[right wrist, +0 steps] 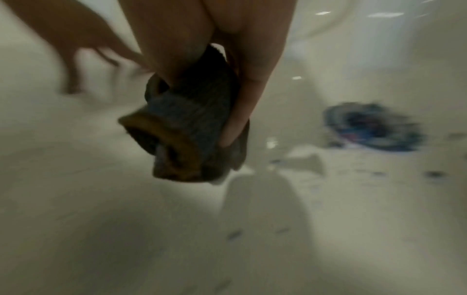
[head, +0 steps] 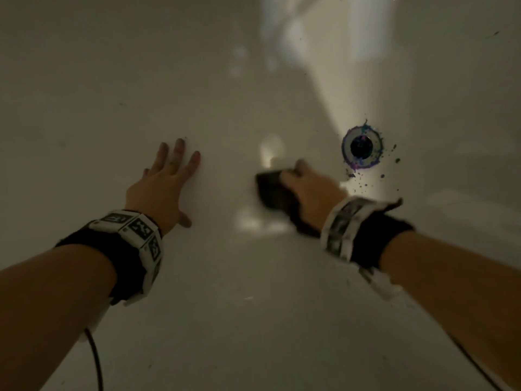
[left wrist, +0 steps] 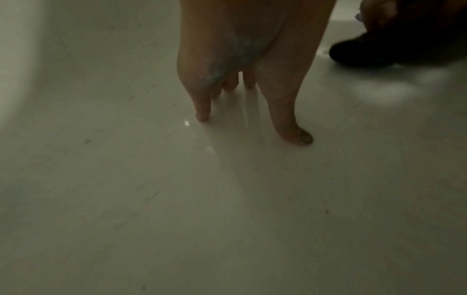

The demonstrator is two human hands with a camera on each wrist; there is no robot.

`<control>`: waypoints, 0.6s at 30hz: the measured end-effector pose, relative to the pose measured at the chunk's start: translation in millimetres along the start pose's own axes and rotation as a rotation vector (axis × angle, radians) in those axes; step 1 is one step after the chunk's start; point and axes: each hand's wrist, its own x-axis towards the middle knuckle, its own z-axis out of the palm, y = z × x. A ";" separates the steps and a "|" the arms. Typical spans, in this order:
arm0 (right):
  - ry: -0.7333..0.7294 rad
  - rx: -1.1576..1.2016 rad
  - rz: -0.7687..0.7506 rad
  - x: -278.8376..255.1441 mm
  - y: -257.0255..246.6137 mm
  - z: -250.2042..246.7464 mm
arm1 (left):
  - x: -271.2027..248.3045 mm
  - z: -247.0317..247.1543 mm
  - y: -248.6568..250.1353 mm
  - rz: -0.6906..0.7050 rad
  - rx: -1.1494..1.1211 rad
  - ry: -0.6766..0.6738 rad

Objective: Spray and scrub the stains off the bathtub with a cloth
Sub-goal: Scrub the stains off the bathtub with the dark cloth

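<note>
I look down into a white bathtub [head: 253, 306]. My right hand [head: 307, 190] grips a dark bunched cloth [head: 272, 190] on the tub floor, left of the drain [head: 361, 145]. Blue and purple stains [head: 363, 165] ring the drain, and dark specks scatter below and right of it. In the right wrist view the cloth [right wrist: 187, 131] is pinched between thumb and fingers, blurred, with the stained drain [right wrist: 374, 127] to its right. My left hand [head: 166, 179] lies flat on the tub floor with fingers spread; its fingertips [left wrist: 202, 115] touch the surface.
The tub wall [head: 70, 66] rises at the left and far side. Bright patches of light lie on the floor near the cloth [left wrist: 394, 49]. A cable [head: 95, 359] hangs from my left wrist.
</note>
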 end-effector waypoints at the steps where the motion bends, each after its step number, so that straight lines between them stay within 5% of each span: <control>1: 0.085 -0.024 0.067 4.2 15.5 -14.8 | -0.1 0.4 0.1 -0.001 -0.004 0.001; 5: 0.140 -0.140 0.272 11.9 60.0 -61.7 | 0.0 1.6 0.4 -0.005 -0.021 0.017; 8: 0.043 -0.087 0.092 -11.7 44.1 -58.9 | 0.5 1.9 0.2 -0.006 -0.038 0.012; 11: -0.390 -0.067 -0.154 -60.8 12.3 -36.9 | 0.4 2.6 -0.5 -0.002 -0.031 0.018; 15: -0.864 -0.210 -0.207 -101.8 2.9 0.3 | 0.3 2.5 0.0 -0.003 -0.024 0.021; 18: -0.692 -0.261 -0.213 -89.9 7.2 11.6 | 0.4 3.8 -1.5 -0.010 -0.042 0.025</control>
